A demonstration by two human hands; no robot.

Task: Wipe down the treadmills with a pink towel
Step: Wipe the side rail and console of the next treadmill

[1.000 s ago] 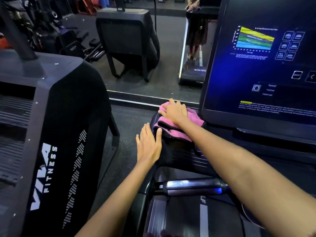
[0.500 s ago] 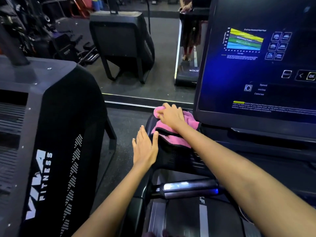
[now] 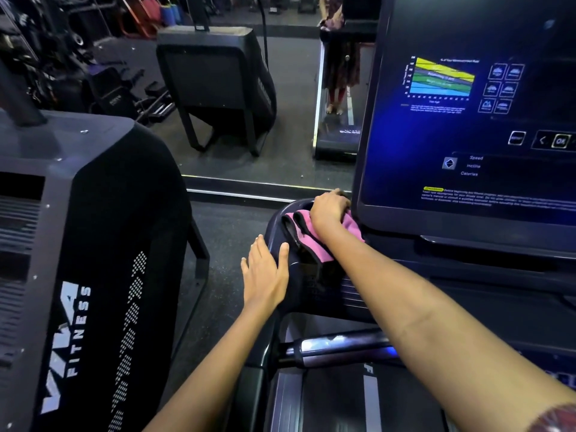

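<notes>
A pink towel (image 3: 314, 238), folded with a dark edge showing, lies on the rounded left corner of a treadmill (image 3: 299, 288) console, just below and left of the lit screen (image 3: 467, 120). The right hand (image 3: 328, 208) lies on top of it at the towel's 12 o'clock end, fingers curled down over the cloth and pressing it against the dark plastic; whether they pinch the cloth cannot be told. At the towel's 8 o'clock the left hand (image 3: 265, 275) rests flat and released, fingers straight, against the outer side of the same console corner, holding nothing.

The step in hand appears to be wiping the console's top corner beside the screen. It would be done well by keeping the palm's weight over the whole fold, so the loose layers at 7 o'clock do not bunch or trail, and by following the curve round the rim rather than crossing it in a straight line. The screen edge sits touching or nearly touching the towel at 3 o'clock; a careless stroke could brush its controls. The left hand looks well placed to steady the body.

Towards 6 o'clock a silver handlebar (image 3: 336, 347) crosses above the belt (image 3: 343, 406). At 9 o'clock stands a black machine (image 3: 93, 275) marked FITNESS; a wall mirror (image 3: 249, 104) is at 12 o'clock
</notes>
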